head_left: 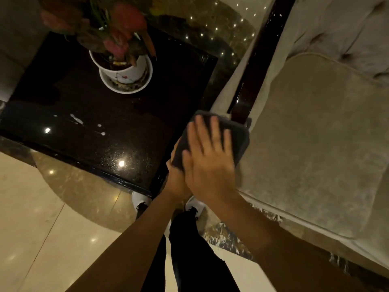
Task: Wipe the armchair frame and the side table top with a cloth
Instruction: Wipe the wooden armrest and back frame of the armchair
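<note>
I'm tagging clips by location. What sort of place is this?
Probably a hotel lobby or formal lounge: a polished marble floor reflecting ceiling lights, a glossy black side table with a potted plant, and a plush armchair with a dark lacquered frame.

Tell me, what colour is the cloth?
Dark grey; the cloth shows best in the head view.

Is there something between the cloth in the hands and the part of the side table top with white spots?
Nothing visible. The cloth, held between the left hand and right hand, has bare side table top leading to the white spots. The potted plant stands farther back.
</note>
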The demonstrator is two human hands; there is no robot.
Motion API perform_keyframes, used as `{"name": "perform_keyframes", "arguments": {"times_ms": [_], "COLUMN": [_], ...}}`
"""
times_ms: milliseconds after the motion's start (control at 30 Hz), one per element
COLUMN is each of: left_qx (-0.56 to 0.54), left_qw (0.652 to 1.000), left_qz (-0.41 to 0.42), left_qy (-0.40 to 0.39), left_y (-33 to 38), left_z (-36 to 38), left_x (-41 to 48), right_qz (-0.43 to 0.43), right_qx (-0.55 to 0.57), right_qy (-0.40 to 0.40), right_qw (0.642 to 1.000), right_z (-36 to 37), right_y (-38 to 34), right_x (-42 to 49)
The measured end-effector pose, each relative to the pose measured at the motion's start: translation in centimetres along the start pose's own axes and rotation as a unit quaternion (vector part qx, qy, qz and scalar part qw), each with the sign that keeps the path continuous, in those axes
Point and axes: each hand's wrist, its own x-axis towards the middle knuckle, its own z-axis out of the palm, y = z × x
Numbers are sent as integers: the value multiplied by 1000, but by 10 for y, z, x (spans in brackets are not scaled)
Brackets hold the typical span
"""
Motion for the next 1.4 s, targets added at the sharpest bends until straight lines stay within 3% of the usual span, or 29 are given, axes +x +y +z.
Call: {"name": "perform_keyframes", "arguments": {"times_ms": [33, 67, 100, 133, 167, 233, 267, 300, 367, 433, 500, 600, 667, 733, 900, 1000, 1133, 1200, 1267, 1400], "left_qx": [38, 37, 12, -7, -28, -39, -16, -17, -18, -42, -30, -1, 31, 84, 266, 366, 443, 457, 453, 463], "left_qw": [999, 999, 998, 994, 990, 983, 983, 982, 984, 990, 992, 993, 990, 984, 938, 916, 883, 868, 864, 859], "left_qz": [-17, -25, -2, 35, 73, 105, 108, 116, 113, 91, 58, 38, 45, 58, 160, 83, 23, 39, 53, 67], "left_qy": [-16, 17, 65, 101, 119, 142, 146, 150, 137, 97, 104, 115, 127, 149, 154, 141, 157, 193, 212, 209], "left_y": [-6, -4, -2, 5, 9, 21, 24, 26, 23, 22, 30, 38, 40, 44, 72, 94, 113, 113, 110, 106], "left_z": [1, 0, -1, -4, -3, -3, -6, -6, -10, -13, -17, -16, -17, -19, -7, 4, 11, 16, 19, 19], "left_x": [-2, -3, -1, 0, 3, 6, 3, 0, -3, -2, 1, 3, 3, 2, 0, 14, 39, 43, 40, 37], "right_qz": [-103, -207, -272, -285, -235, -47, 32, 60, -5, -158, -239, -134, -26, 48, -33, -96, 19, 73, 58, -62], "right_qx": [-2, -14, -38, -46, -37, -13, 7, 17, 14, -37, -83, -22, 26, -4, 12, -16, 30, 22, -35, -109], "right_qy": [-24, -46, -57, -61, -44, 12, 30, 33, 15, -27, -26, 58, 116, 123, -18, 2, 79, 105, 116, -69], "right_qw": [994, 977, 960, 956, 970, 999, 999, 998, 1000, 986, 967, 989, 993, 991, 999, 995, 996, 992, 991, 990], "right_z": [-2, -7, -14, -20, -21, -14, -6, 0, 2, -12, -28, -40, -40, -31, -13, -33, -71, -67, -58, -51], "right_y": [5, 26, 52, 73, 85, 69, 45, 24, 19, 68, 120, 143, 117, 86, 68, 111, 136, 116, 90, 78], "right_x": [-4, -4, 2, 9, 14, 7, -3, -13, -25, -12, 20, 76, 93, 84, 8, 58, 153, 149, 114, 64]}}
